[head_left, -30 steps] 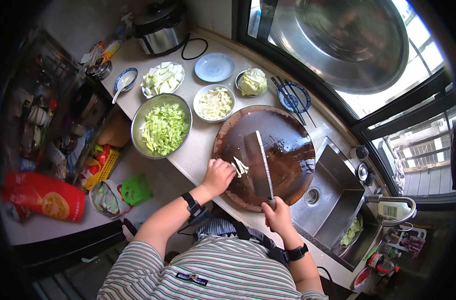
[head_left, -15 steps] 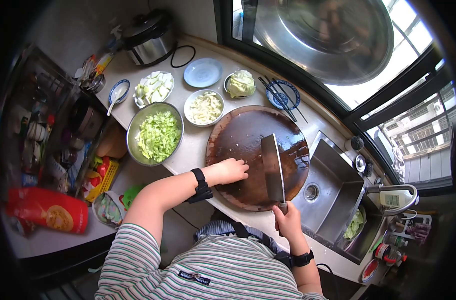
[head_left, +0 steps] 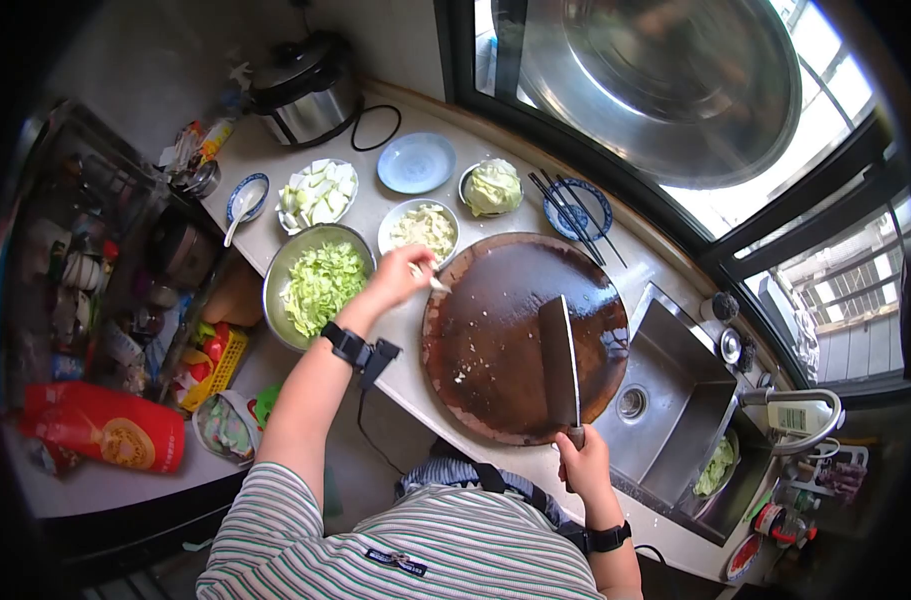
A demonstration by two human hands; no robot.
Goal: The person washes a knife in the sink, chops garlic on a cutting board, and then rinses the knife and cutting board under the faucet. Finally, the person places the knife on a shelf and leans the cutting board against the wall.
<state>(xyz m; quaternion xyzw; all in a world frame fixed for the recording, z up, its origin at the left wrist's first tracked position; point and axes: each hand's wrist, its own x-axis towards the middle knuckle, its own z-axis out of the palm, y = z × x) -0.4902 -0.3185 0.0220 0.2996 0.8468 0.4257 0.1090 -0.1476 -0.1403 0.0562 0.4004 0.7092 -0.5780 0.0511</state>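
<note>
My right hand [head_left: 584, 461] is wrapped round the handle of a cleaver [head_left: 556, 362], whose broad blade overlaps the right half of a round wooden chopping board [head_left: 490, 330]. Over the board's left edge, my left hand [head_left: 399, 276] is closed in a pinch with a small whitish piece of food [head_left: 439, 285] showing at its fingertips. Just beyond that hand stands a white bowl [head_left: 384, 238] of pale chopped pieces. A metal bowl [head_left: 269, 300] of shredded green leaves is left of it. The wet board carries a few small pale scraps.
A plate of pale green slices [head_left: 318, 192], a blue plate [head_left: 416, 163], a bowl with a cabbage [head_left: 495, 187], and chopsticks [head_left: 572, 215] on a patterned dish line the back. The sink [head_left: 665, 385] lies right of the board, and a rice cooker [head_left: 306, 92] stands at the back left.
My left hand has moved from the board up and left towards the bowl of pale pieces, now with a whitish piece at its fingers. My right hand still holds the cleaver over the board.
</note>
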